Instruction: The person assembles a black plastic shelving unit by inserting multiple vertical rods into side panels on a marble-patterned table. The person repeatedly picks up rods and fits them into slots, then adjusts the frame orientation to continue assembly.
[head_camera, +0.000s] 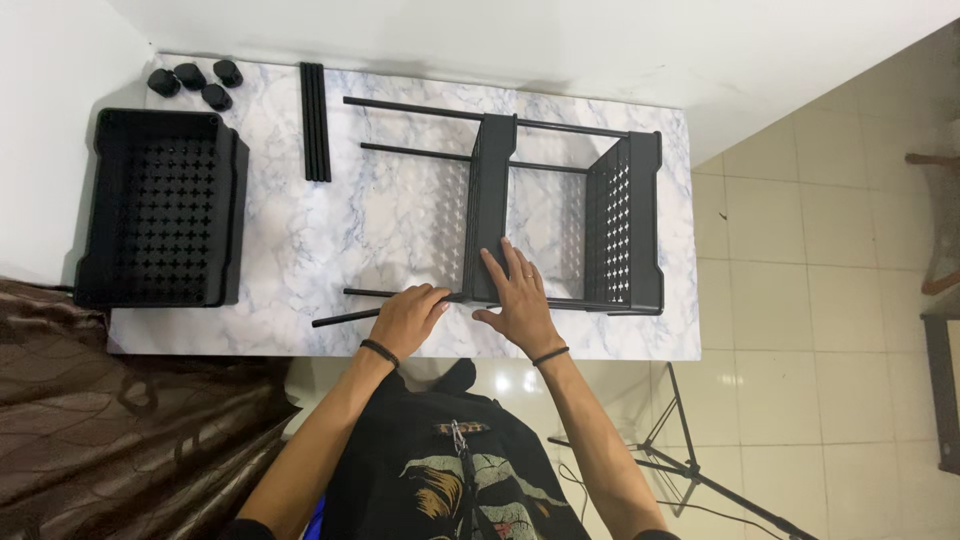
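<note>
Head view: spare basket (160, 210), rods (316, 122), casters (195, 84) lie left of rack (560, 210).

A home room: marble-patterned table (300, 250), tiled floor (800, 300), brown bedcover (120, 420).

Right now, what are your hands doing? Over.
Left hand gripping a black rod at the table edge. Right hand flat on the rack's middle shelf. Nothing in the way.

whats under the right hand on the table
The right hand lies flat on a black perforated shelf tray mounted on black poles. The tray's near edge and the pole joint there are covered by the palm.
</note>
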